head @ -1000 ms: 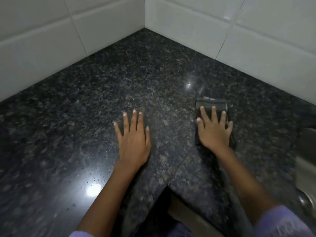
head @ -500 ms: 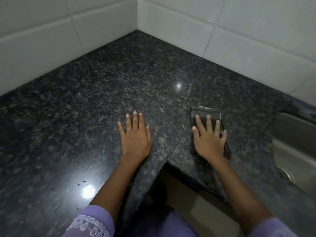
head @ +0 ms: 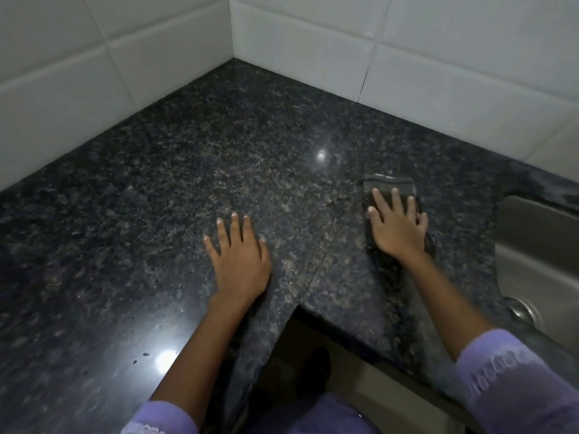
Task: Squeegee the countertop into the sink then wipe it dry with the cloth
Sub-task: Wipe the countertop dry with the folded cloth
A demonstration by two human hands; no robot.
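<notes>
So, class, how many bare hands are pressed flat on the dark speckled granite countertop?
2: the left hand directly on the granite countertop, the right hand atop the folded dark grey cloth.

cloth [head: 390, 184] on countertop [head: 156, 183], sink [head: 539, 245] to its right

Home kitchen corner, dark granite countertop [head: 219, 158], white wall tiles [head: 313, 42], steel sink [head: 539, 245]

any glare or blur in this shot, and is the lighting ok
Head view: dim overall, with two glare spots on the glossy countertop, one bright patch near the left forearm and a small one mid-counter; the hands and the cloth are slightly soft; wide-angle bending tilts the wall tiles; the sink is cut off.
</notes>
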